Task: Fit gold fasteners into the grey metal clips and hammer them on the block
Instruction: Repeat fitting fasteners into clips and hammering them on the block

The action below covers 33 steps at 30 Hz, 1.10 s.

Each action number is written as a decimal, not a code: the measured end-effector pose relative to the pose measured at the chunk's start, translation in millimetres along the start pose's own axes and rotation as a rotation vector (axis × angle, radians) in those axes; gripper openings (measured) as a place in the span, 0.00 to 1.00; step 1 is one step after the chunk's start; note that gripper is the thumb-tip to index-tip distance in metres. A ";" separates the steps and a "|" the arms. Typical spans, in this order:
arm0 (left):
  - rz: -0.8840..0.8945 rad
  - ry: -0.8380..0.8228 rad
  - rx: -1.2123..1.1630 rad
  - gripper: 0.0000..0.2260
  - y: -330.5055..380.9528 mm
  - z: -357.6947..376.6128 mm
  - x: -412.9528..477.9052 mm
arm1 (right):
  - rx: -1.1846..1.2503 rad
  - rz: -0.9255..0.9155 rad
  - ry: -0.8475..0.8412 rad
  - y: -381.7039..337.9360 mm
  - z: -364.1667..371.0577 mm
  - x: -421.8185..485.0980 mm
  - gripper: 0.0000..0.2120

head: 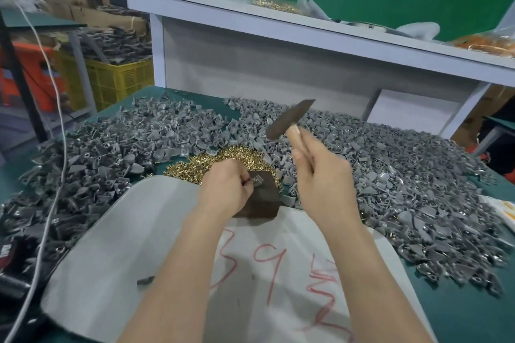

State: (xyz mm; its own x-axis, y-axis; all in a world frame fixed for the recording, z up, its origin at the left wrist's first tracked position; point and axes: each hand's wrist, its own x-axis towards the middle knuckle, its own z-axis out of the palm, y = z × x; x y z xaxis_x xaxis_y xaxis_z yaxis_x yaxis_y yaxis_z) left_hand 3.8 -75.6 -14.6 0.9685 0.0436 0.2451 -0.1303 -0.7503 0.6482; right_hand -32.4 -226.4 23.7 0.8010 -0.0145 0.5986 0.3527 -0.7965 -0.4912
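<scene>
step in hand: the hammering. l hand [227, 184] pinches one grey clip [256, 181] btwn thumb & fingertips and holds it down on top of the dark block [264, 200]. the block sits mid-table, at the far edge of the white sheet [125, 231] w/ red writing. can't tell whether a gold fastener is already seated in that clip: too small, partly hidden by the fingers. r hand [320, 175] is wrapped round the wooden handle of a hammer [289, 120]. its dark head is up in the air beyond the block, tilted and a bit blurred.

gold fasteners [200, 164] lie in a heap just behind the block, reaching its far side. loose grey clips [390, 170] cover the table [459, 315] from the left edge round the back to the right edge, w/ heaps on both sides of the sheet. a small dark piece [145, 280] lies alone on the sheet nr the l forearm.

next move, as i judge it: bring the head down square on the clip over the block, w/ l fingertips kept to the side of the strike spot. it wants a short, controlled blow, since the clip is small & could skip off the block.
</scene>
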 end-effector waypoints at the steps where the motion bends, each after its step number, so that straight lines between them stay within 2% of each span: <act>1: -0.009 -0.002 0.004 0.02 -0.4 0.6 -0.2 | -0.015 -0.001 -0.020 -1.7 0.7 -1.0 0.18; 4: -0.003 -0.009 0.023 0.03 0.4 -0.2 -0.4 | -0.208 0.011 -0.365 -0.8 10.2 -8.2 0.17; 5: 0.001 -0.008 0.023 0.03 0.6 -0.8 -0.2 | -0.207 0.032 -0.401 0.4 9.2 -4.5 0.16; 8: -0.012 -0.015 0.024 0.01 0.8 -1.9 -0.9 | -0.158 0.072 -0.289 11.3 6.0 5.7 0.14; 11: -0.028 -0.015 0.014 0.01 0.7 -1.8 -1.5 | -0.055 0.266 -0.218 31.0 9.6 10.6 0.06; 16: -0.007 -0.008 0.029 0.03 0.7 -2.3 -0.6 | 0.044 0.565 -0.370 55.2 24.5 1.4 0.19; 17: -0.003 -0.003 0.030 0.04 0.6 -2.3 -0.1 | -0.028 0.576 -0.406 57.4 25.4 -0.3 0.19; 19: -0.002 0.005 0.005 0.05 1.0 -2.8 0.3 | -0.332 0.500 -0.450 60.2 24.8 -0.8 0.21; 21: -0.002 0.001 -0.056 0.04 2.7 -2.6 -0.7 | -0.417 0.387 -0.370 52.5 22.9 0.0 0.19; 23: 0.010 -0.014 -0.132 0.04 4.6 -1.6 -1.1 | -0.222 0.203 -0.298 33.7 20.4 4.5 0.18; 26: 0.012 -0.017 -0.256 0.04 6.5 -1.2 0.1 | 0.015 0.042 -0.447 9.4 28.9 20.8 0.13; 27: -0.012 0.015 -0.319 0.05 6.3 -2.3 1.2 | 0.024 0.062 -0.430 7.8 34.0 28.7 0.09; 30: -0.128 0.218 -0.581 0.09 2.3 -10.0 5.6 | 0.158 0.292 -0.113 14.5 44.9 60.2 0.07; 32: -0.227 0.389 -0.756 0.09 -1.1 -15.2 7.5 | 0.167 0.458 0.040 23.1 51.0 82.2 0.15; 33: -0.290 0.475 -0.855 0.09 -3.4 -17.4 8.0 | 0.056 0.516 -0.005 26.9 56.9 89.7 0.22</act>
State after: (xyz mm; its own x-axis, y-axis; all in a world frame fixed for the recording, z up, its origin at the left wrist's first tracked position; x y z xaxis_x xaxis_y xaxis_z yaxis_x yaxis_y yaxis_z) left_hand 8.3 -61.3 -2.3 0.8270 0.5454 0.1365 -0.1919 0.0456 0.9803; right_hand 76.5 -214.7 28.2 0.8796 -0.3938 0.2669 -0.0634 -0.6530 -0.7547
